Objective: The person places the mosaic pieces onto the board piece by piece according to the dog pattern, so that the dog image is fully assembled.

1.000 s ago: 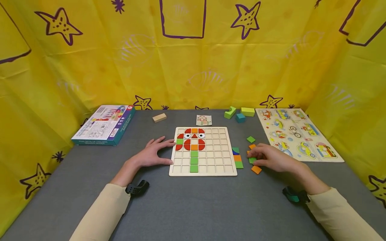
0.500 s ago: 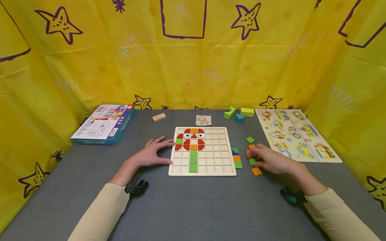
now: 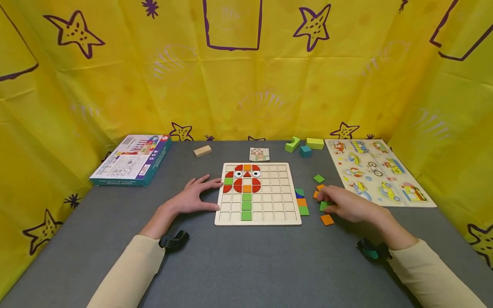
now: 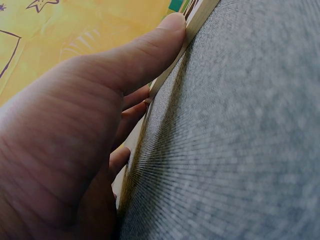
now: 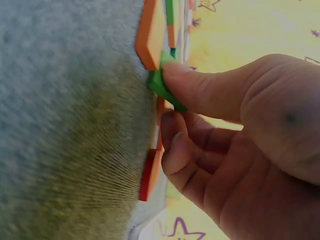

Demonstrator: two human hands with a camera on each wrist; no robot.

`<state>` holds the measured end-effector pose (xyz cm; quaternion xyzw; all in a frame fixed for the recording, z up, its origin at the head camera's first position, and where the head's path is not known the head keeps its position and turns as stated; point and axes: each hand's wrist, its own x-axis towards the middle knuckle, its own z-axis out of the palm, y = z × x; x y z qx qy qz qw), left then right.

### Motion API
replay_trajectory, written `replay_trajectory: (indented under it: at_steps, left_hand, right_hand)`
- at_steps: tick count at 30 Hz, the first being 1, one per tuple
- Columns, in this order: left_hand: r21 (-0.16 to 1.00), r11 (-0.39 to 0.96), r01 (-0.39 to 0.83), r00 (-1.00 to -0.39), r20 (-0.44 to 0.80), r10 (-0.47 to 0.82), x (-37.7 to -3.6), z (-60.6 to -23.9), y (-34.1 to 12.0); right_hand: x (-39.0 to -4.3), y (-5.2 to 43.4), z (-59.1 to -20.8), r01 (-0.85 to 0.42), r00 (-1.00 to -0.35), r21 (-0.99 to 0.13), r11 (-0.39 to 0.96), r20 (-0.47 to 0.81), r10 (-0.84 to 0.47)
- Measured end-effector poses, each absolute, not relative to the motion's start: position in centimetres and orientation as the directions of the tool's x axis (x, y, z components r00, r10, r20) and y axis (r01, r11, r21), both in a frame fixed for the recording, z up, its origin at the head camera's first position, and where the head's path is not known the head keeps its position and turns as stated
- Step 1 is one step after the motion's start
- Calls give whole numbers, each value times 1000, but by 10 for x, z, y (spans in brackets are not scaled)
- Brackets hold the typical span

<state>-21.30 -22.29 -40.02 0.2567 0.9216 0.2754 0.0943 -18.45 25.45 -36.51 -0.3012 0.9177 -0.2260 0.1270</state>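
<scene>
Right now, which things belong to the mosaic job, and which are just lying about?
In use: grid board, green tile, loose tiles, pattern card, left hand, right hand.
Lying about: game box, vehicle puzzle, wooden blocks.

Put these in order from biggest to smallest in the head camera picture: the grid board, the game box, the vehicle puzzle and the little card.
1. vehicle puzzle and grid board: they look about alike, so no ranking.
2. game box, though it lies farther off.
3. little card, clearly the smallest.
</scene>
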Motion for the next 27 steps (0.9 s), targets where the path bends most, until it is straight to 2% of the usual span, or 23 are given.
replay_trajectory:
  at_steps: [12,23,27]
  left_hand:
    - [555,716,424,-852,-25,523,-213,-401,-223]
    - [557,717,419,-853,-29,521,-213,-402,-222]
    - [555,719,418,-852,-35,522,-213,-400,-223]
  right_hand:
    - [-186,244,-352,-503,-756,-617,605,-26,-654]
    - [-193,240,-361,-540,-717,-555,633,-90,-691]
    - [-195,241,-361,-525,-737,-555,645,-81,-671]
